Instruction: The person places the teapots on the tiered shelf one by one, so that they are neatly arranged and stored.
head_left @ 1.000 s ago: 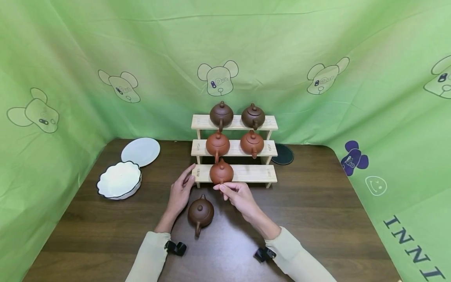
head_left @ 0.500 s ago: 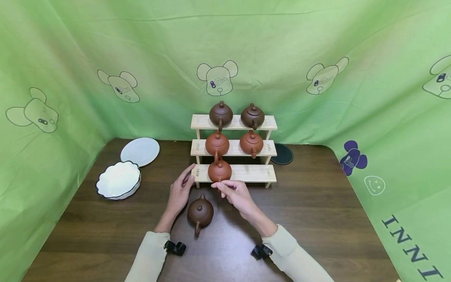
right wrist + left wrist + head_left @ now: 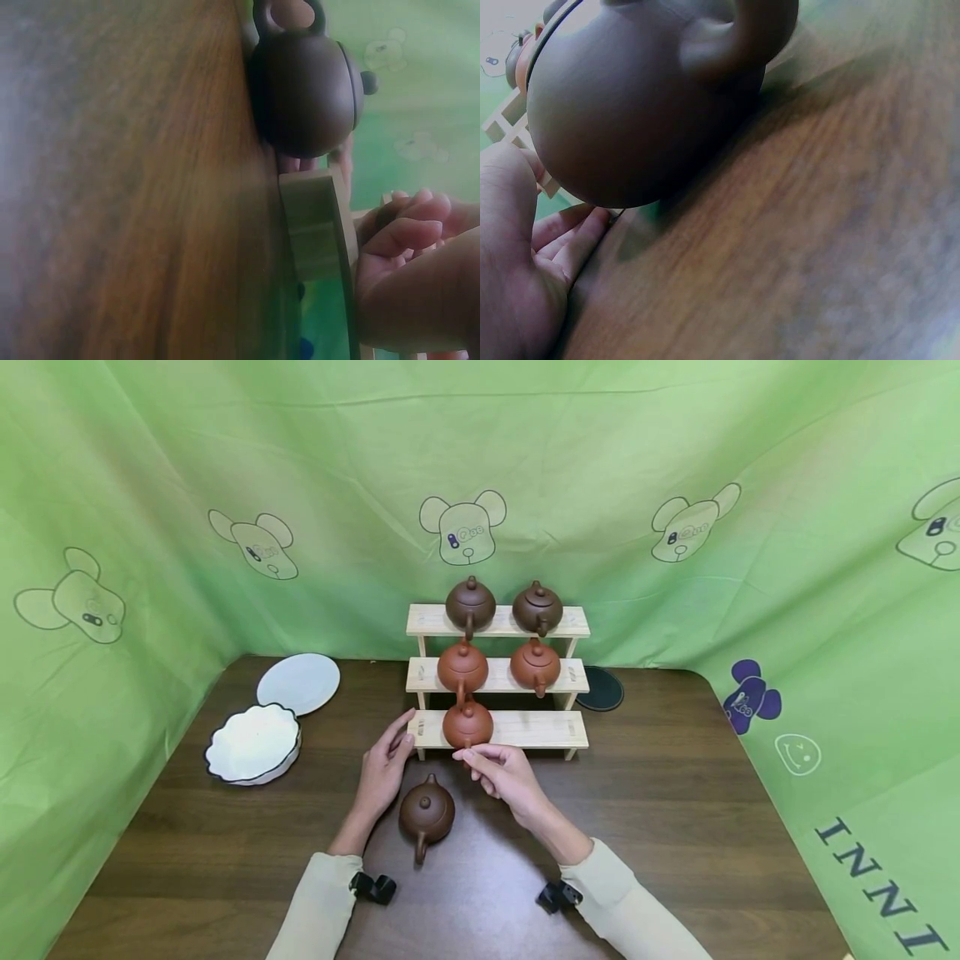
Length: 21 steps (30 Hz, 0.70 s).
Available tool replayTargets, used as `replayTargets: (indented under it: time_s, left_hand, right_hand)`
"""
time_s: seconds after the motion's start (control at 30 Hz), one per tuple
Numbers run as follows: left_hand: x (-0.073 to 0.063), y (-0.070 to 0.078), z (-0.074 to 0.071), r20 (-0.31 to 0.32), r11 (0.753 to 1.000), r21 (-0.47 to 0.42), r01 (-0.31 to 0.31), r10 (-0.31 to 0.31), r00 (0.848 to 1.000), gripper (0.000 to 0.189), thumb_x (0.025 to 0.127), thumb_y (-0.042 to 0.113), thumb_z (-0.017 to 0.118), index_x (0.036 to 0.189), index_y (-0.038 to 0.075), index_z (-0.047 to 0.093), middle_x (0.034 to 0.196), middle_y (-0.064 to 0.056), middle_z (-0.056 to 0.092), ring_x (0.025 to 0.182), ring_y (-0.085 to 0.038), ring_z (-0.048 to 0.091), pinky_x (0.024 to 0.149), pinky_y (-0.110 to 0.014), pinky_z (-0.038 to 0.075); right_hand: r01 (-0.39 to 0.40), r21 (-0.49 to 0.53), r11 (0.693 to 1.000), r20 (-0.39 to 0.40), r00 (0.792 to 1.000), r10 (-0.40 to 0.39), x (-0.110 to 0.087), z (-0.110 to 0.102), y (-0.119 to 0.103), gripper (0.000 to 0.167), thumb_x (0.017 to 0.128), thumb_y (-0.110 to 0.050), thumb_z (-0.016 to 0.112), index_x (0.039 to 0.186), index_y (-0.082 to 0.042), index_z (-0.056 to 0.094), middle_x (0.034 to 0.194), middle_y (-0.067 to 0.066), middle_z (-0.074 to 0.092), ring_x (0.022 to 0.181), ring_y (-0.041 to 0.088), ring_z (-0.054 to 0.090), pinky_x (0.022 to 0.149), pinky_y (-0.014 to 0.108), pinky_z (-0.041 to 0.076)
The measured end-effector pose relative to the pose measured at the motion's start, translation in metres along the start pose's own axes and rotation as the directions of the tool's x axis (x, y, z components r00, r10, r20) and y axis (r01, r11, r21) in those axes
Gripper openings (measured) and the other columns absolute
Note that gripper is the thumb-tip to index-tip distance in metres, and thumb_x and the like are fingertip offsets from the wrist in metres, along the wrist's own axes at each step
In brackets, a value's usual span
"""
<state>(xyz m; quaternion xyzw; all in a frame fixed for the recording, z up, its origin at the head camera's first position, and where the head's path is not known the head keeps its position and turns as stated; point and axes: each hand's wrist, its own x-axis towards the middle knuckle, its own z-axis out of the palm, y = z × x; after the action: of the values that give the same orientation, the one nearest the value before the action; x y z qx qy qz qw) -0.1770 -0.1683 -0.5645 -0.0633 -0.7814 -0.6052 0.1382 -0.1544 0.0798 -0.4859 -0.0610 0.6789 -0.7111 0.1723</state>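
On the lowest step of a wooden three-step stand [image 3: 540, 727] sits a reddish-brown teapot [image 3: 467, 724], its handle toward me. My right hand [image 3: 510, 777] pinches that handle between thumb and fingers; in the right wrist view the fingers [image 3: 405, 234] are curled above the shelf edge. At the stand's left end, my left hand [image 3: 384, 772] rests its fairly straight fingertips against the bottom step. A dark brown teapot [image 3: 427, 810] stands on the table between my forearms, close beside the left hand, and fills much of the left wrist view.
Two reddish teapots, left [image 3: 462, 668] and right [image 3: 536, 665], stand on the middle step. Two dark teapots, left [image 3: 470, 603] and right [image 3: 537, 607], occupy the top. A scalloped white bowl [image 3: 253, 745] and white plate [image 3: 298, 683] lie left; a dark round coaster [image 3: 602, 688] lies behind right.
The reddish teapot on the lowest step has shifted slightly left and back, with my right hand on its handle. The left hand and the dark teapot on the table stay in place.
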Motion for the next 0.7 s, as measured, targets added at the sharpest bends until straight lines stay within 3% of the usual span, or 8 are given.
replayTargets:
  time_s: [0.17, 0.3, 0.4, 0.47, 0.63, 0.7]
  left_hand:
    - [0.002, -0.014, 0.000, 0.020, 1.000, -0.019, 0.000, 0.001, 1.000, 0.046, 0.116, 0.034, 0.062, 0.161, 0.022, 0.062, 0.141, -0.014, 0.075, 0.113, -0.013, 0.078, 0.097, -0.020, 0.060]
    - [-0.001, 0.001, -0.001, 0.007, 1.000, -0.014, -0.005, 0.006, 1.000, 0.045, 0.117, 0.029, 0.061, 0.160, 0.015, 0.062, 0.144, -0.020, 0.073, 0.115, -0.020, 0.078, 0.097, -0.023, 0.062]
    - [-0.004, 0.023, -0.002, 0.016, 0.999, -0.002, 0.051, -0.050, 0.999, 0.044, 0.117, 0.021, 0.060, 0.161, 0.011, 0.060, 0.145, -0.021, 0.071, 0.119, -0.025, 0.077, 0.100, -0.022, 0.060]
    - [-0.002, 0.018, -0.002, 0.030, 0.996, -0.003, 0.090, -0.089, 0.996, 0.045, 0.117, 0.026, 0.060, 0.162, 0.017, 0.061, 0.147, -0.015, 0.071, 0.122, -0.019, 0.076, 0.102, -0.019, 0.058]
    - [0.001, -0.007, -0.001, 0.020, 0.999, -0.027, 0.020, -0.019, 1.000, 0.046, 0.116, 0.035, 0.063, 0.160, 0.021, 0.063, 0.144, -0.015, 0.073, 0.118, -0.013, 0.077, 0.099, -0.020, 0.060]
    - [-0.001, 0.001, 0.000, 0.011, 1.000, -0.021, -0.010, 0.010, 1.000, 0.046, 0.116, 0.030, 0.062, 0.160, 0.015, 0.062, 0.143, -0.021, 0.073, 0.118, -0.020, 0.078, 0.098, -0.021, 0.060]
  right_hand:
    - [-0.002, 0.022, 1.000, -0.015, 1.000, 0.003, -0.001, -0.005, 0.000, 0.029, 0.110, -0.015, 0.072, 0.122, 0.010, 0.078, 0.075, -0.006, 0.062, 0.055, 0.002, 0.044, 0.048, 0.016, 0.031]
    - [-0.006, 0.024, 1.000, -0.035, 0.999, 0.007, -0.003, -0.010, 0.000, 0.024, 0.108, -0.013, 0.074, 0.118, 0.008, 0.079, 0.074, -0.006, 0.063, 0.055, 0.003, 0.045, 0.048, 0.017, 0.032]
    - [-0.013, 0.017, 1.000, -0.056, 0.998, 0.014, -0.004, -0.014, 0.000, 0.022, 0.106, -0.013, 0.075, 0.115, 0.007, 0.079, 0.073, -0.005, 0.062, 0.054, 0.004, 0.044, 0.049, 0.017, 0.032]
    - [-0.014, 0.012, 1.000, -0.066, 0.998, 0.015, -0.006, -0.016, 0.001, 0.023, 0.106, -0.013, 0.076, 0.115, 0.008, 0.078, 0.073, -0.005, 0.062, 0.054, 0.005, 0.043, 0.049, 0.017, 0.032]
    - [-0.019, 0.013, 1.000, -0.079, 0.997, 0.020, -0.012, -0.024, 0.003, 0.028, 0.105, -0.012, 0.077, 0.121, 0.011, 0.076, 0.073, -0.005, 0.061, 0.055, 0.004, 0.044, 0.049, 0.017, 0.032]
    - [-0.019, 0.018, 1.000, -0.081, 0.997, 0.021, -0.015, -0.027, 0.004, 0.030, 0.104, -0.011, 0.078, 0.123, 0.012, 0.074, 0.073, -0.005, 0.061, 0.055, 0.004, 0.044, 0.049, 0.017, 0.032]
